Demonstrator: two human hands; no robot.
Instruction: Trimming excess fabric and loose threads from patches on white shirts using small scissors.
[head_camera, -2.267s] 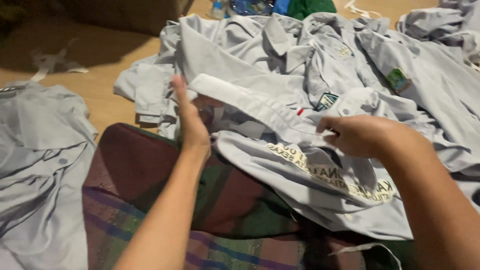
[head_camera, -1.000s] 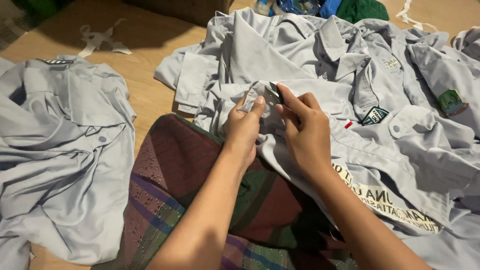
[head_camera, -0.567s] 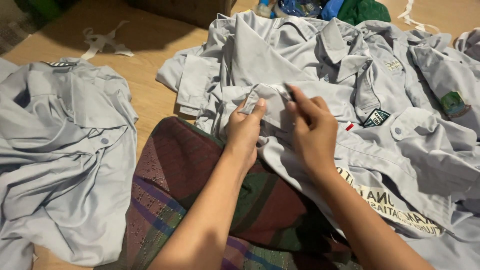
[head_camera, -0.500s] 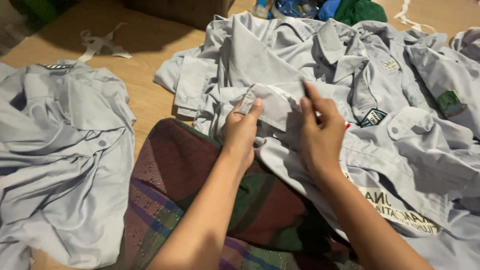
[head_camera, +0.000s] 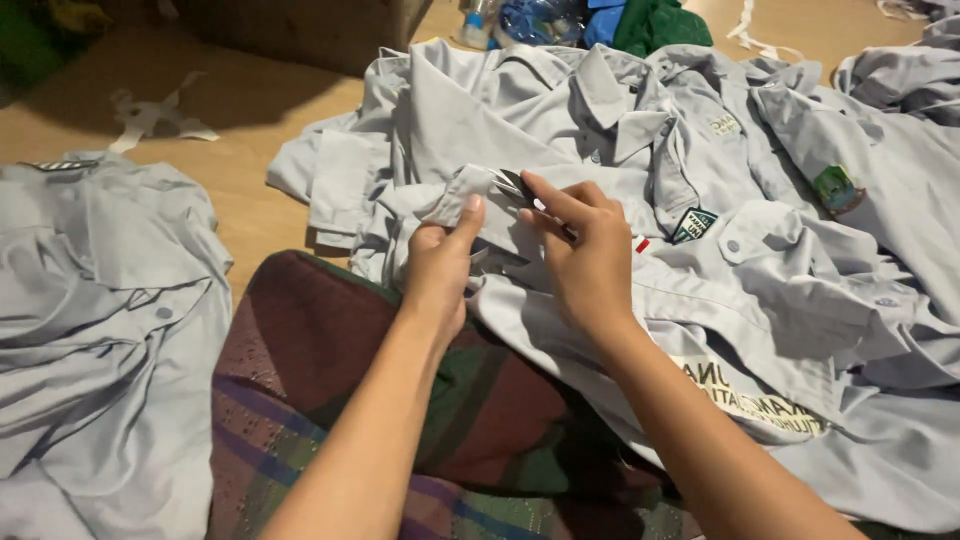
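Note:
A light grey uniform shirt (head_camera: 720, 300) lies spread across my lap and the floor. My left hand (head_camera: 440, 265) pinches a folded edge of this shirt (head_camera: 462, 195), thumb up against the cloth. Close to its right, my right hand (head_camera: 585, 255) grips a small metal thread clipper (head_camera: 512, 184). The clipper's tip touches the same fold. A small red tag (head_camera: 641, 244) and a dark badge (head_camera: 694, 224) show on the shirt to the right of my hands.
A maroon and green plaid cloth (head_camera: 330, 380) covers my lap. Another grey shirt pile (head_camera: 100, 330) lies at left on the wooden floor (head_camera: 250, 180). More grey shirts (head_camera: 880, 160) lie at right. White cloth strips (head_camera: 150, 118), a dark box (head_camera: 300, 25) and green cloth (head_camera: 660, 22) sit at the back.
My hands were apart with a white strip stretched between them; they have since come together at the shirt's folded edge. My right hand now holds the clipper against the fold.

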